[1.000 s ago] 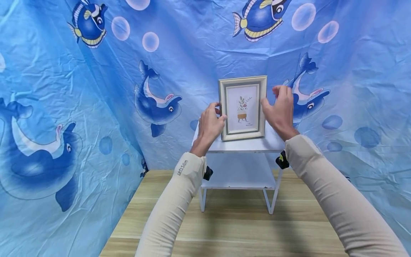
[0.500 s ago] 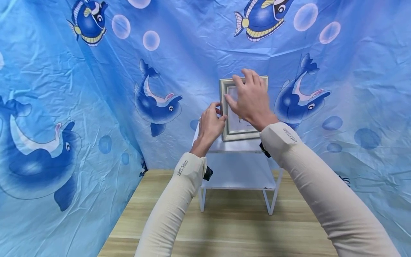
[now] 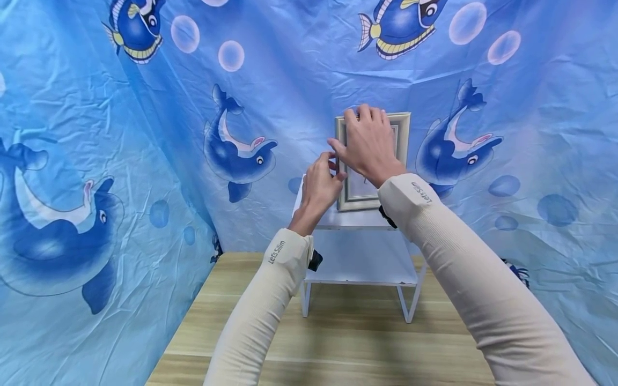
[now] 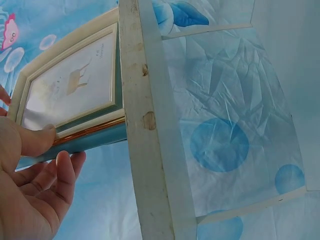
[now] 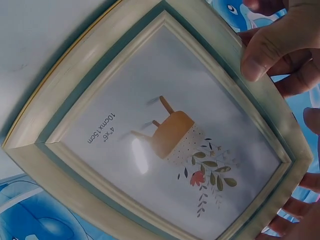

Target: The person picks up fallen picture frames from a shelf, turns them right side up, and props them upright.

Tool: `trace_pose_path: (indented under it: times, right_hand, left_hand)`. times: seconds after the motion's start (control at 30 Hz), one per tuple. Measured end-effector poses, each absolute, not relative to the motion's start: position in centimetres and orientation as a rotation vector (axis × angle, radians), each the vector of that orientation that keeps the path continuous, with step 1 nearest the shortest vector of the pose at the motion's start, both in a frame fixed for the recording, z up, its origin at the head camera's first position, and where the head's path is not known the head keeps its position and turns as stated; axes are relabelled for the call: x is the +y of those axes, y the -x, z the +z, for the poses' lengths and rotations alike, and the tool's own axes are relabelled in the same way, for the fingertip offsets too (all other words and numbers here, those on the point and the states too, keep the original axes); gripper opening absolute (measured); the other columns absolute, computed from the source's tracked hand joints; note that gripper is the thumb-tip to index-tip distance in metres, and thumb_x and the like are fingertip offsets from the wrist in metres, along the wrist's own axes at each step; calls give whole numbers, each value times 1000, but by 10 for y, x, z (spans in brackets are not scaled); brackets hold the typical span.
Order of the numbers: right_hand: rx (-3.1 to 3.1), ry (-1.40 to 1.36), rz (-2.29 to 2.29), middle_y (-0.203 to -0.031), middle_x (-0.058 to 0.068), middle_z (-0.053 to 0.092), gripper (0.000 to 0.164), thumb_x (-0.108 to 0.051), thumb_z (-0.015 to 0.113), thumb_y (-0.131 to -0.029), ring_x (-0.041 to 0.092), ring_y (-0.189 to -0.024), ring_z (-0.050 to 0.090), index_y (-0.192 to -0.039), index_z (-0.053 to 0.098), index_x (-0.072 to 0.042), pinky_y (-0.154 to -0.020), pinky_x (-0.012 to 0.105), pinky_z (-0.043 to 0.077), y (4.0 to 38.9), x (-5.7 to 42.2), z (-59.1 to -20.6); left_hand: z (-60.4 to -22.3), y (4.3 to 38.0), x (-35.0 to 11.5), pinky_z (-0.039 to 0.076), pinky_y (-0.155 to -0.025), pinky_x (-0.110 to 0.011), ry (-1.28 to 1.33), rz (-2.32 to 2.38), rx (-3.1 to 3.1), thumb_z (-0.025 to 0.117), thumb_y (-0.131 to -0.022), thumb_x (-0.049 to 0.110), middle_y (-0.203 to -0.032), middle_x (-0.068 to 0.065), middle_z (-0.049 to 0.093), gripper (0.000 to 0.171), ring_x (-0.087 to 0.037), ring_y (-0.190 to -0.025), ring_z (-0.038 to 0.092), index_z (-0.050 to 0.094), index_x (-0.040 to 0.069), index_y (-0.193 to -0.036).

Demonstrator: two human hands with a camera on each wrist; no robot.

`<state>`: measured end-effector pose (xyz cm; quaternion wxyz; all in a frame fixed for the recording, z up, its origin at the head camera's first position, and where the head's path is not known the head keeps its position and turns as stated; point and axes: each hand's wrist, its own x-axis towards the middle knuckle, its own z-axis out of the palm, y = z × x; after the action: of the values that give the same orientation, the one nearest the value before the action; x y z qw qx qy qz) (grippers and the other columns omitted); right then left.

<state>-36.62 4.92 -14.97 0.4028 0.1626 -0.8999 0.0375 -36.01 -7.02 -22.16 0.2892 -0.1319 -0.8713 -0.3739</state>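
Note:
A cream picture frame [image 3: 403,155] with a grey-green inner border stands upright on the white table [image 3: 352,220]. My left hand [image 3: 319,185] grips its left side; in the left wrist view the thumb [image 4: 37,140] lies on the front and the fingers bend behind. Over the upper front comes my right hand [image 3: 369,142], its fingers hooked at the top edge and the thumb out past the left side. The right wrist view shows the frame's print [image 5: 172,135] of a potted plant close up, with right-hand fingers [image 5: 300,207] around the top edge.
The white table has a lower shelf [image 3: 362,262] and slim white legs on a wood-look floor [image 3: 270,343]. A blue curtain [image 3: 289,64] printed with dolphins and fish hangs close behind and at both sides.
My right hand has moved left from beside the frame's right edge, across its front, and down onto the top edge. The left hand keeps its grip on the left side.

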Motion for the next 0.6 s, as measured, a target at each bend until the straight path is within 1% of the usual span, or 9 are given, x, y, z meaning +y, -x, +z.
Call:
trace_pose_path:
  times: [0.17,0.3,0.6]
  right_hand:
    - [-2259,-383,76,-129,23,51,66,-52,60,-94,43,-121,48,-134,52,0,-110,51,34,369,47,-151]
    - [-2247,-375,82,-126,23,51,64,-49,61,-94,41,-118,49,-133,53,1,-109,51,35,369,46,-151]
    - [-2186,-408,127,-117,21,54,53,-43,65,-92,39,-108,51,-121,59,1,-99,49,39,371,46,-154]
  left_hand:
    - [-222,360,-70,52,-66,-31,367,-1009,-2324,68,-94,18,-106,-5,66,45,-19,-81,63,54,10,-136]
    - [-222,360,-70,52,-67,-31,363,-1006,-2332,69,-94,19,-107,-5,66,47,-19,-84,64,54,11,-138]
    - [-223,359,-72,53,-69,-31,385,-1031,-2323,69,-94,19,-108,-7,67,48,-19,-83,65,53,11,-138]
